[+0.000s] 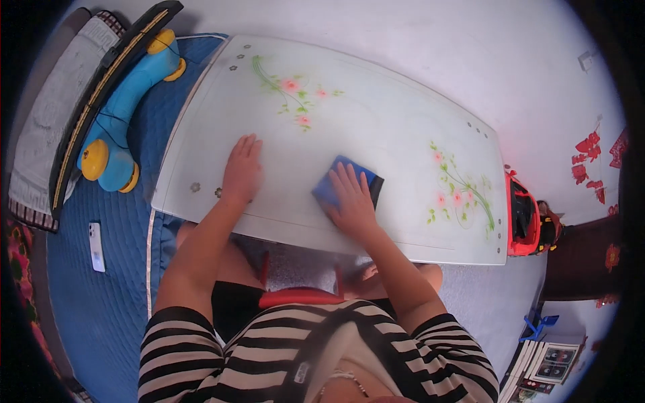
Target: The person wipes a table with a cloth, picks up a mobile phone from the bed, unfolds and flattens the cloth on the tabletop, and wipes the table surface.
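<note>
A white glass-topped table (289,181) with pink flower and green leaf patterns lies before me. My left hand (243,171) rests on its near left part, fingers stretched out and close together, with nothing seen in it. Near the middle of the tabletop lies a blue folded cloth (325,193) with a dark strip along its right edge. On top of that cloth my right hand (351,197) is laid flat, its fingers spread and pointing away from me. The palm hides part of the cloth.
To the left, a bed with a blue quilted cover (70,295) holds a phone (97,246), a blue and yellow toy (127,101) and a long dark keyboard-like object (101,101). A red toy vehicle (523,215) stands beyond the table's right edge. Below me is a red seat (300,296).
</note>
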A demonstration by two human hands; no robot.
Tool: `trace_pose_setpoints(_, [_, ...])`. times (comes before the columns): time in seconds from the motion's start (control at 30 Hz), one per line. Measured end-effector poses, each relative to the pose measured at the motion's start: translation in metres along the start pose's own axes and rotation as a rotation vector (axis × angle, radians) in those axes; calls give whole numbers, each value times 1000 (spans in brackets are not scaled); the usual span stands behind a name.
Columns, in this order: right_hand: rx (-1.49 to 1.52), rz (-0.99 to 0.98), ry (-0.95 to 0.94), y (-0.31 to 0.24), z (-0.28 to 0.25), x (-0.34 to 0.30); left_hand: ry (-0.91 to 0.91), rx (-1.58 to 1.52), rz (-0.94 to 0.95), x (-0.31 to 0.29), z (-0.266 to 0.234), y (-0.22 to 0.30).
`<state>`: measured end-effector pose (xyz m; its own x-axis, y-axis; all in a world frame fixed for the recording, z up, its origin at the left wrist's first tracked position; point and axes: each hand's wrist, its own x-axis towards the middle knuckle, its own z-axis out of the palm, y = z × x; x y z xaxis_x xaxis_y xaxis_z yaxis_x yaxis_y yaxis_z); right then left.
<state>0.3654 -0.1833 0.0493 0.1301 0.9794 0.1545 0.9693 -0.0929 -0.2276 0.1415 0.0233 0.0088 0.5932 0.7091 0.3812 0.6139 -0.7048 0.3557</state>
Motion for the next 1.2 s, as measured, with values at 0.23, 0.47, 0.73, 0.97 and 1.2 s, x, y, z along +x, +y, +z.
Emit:
trace_pose_setpoints(0.23, [-19, -142, 144, 5, 40, 107, -32, 33, -19, 0, -1, 2])
trace_pose_setpoints(0.47, [-51, -53, 118, 17, 70, 220, -52, 59, -14, 1, -2, 6])
trace_pose_setpoints(0.73, [-55, 34, 16, 2, 57, 239, -3, 52, 2, 2, -6, 12])
trace_pose_setpoints(0.97, [-41, -238, -12, -32, 40, 120, -10, 75, -12, 1, -6, 9])
trace_pose_setpoints(1.2, [41, -337, -220, -44, -2, -7, 3, 47, -6, 0, -1, 5])
